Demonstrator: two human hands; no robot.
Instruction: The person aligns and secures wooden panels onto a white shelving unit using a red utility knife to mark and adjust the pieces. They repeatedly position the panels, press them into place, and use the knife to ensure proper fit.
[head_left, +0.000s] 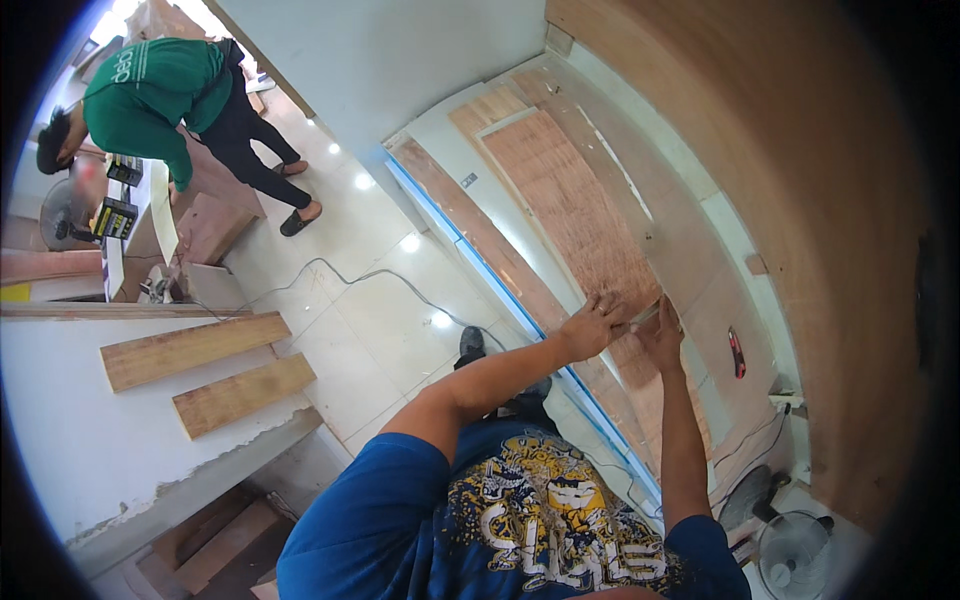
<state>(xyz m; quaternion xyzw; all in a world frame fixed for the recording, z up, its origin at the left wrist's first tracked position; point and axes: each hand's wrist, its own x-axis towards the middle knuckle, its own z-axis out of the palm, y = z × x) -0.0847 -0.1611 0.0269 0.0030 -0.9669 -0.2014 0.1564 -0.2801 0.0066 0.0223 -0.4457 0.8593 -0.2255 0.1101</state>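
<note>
A brown plywood sheet [575, 195] lies on the long worktop in front of me. My left hand [592, 325] rests over its near end, fingers spread, with the thumb reaching toward my other hand. Beside it my right hand [660, 338] is closed around a thin, narrow strip [648, 313] at the sheet's near right edge. The fingers partly hide this strip, and its kind is unclear. To the right of my right hand, a red and black utility knife [737, 353] lies on the worktop, touched by neither hand.
A blue strip [470, 255] runs along the worktop's front edge. Two wooden boards [245, 395] lie on a white ledge at left. A cable [385, 272] crosses the tiled floor. A person in green [160, 95] bends over at upper left. A fan [793, 550] stands at lower right.
</note>
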